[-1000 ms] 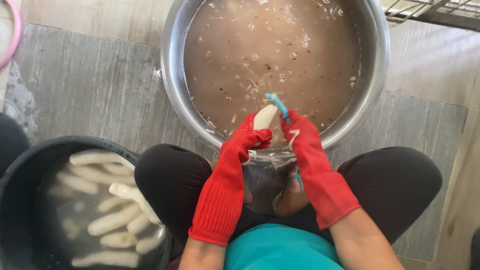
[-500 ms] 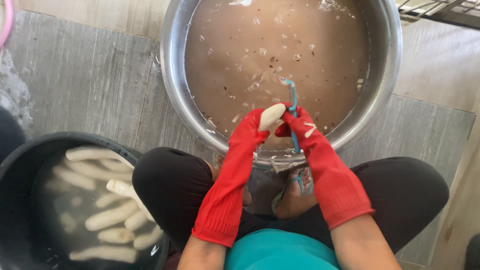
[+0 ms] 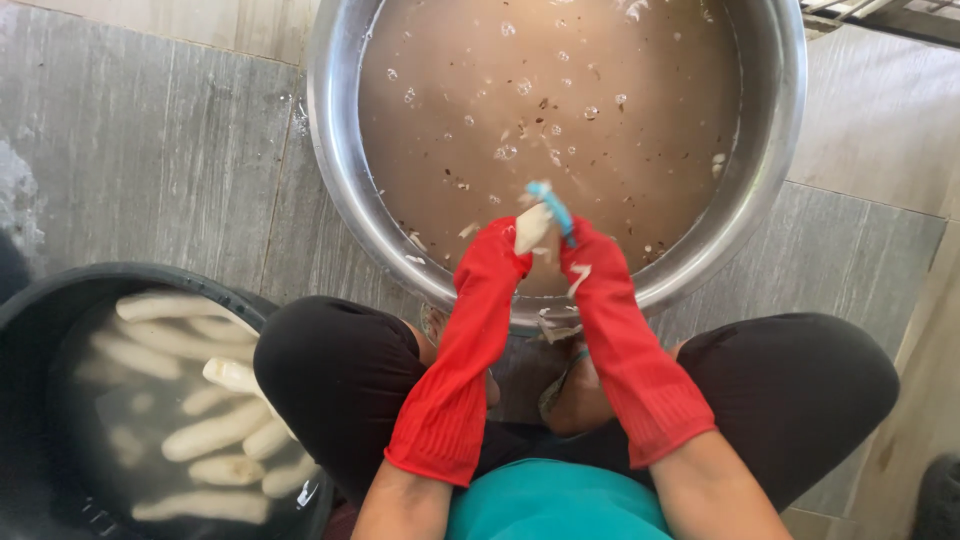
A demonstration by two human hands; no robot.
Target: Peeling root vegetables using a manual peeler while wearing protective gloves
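Far left: black tub (image 3: 30,330) holds a dozen or so peeled white roots (image 3: 210,436) soaking in water, so most of the batch looks done. Centre: left hand (image 3: 497,262), red glove, fingers clamped round one pale root (image 3: 530,226) held over the near rim of the steel basin (image 3: 330,150); right hand (image 3: 585,258) gripped on a blue peeler (image 3: 553,206) against its tip. Root looks mostly bare; basin's brown water carries floating peelings, and I can't tell if unpeeled roots remain under it.

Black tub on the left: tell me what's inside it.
The black tub holds pale peeled roots lying in water, some piled above the surface. Its bottom and any roots underneath are hidden; the frame cuts its left side.
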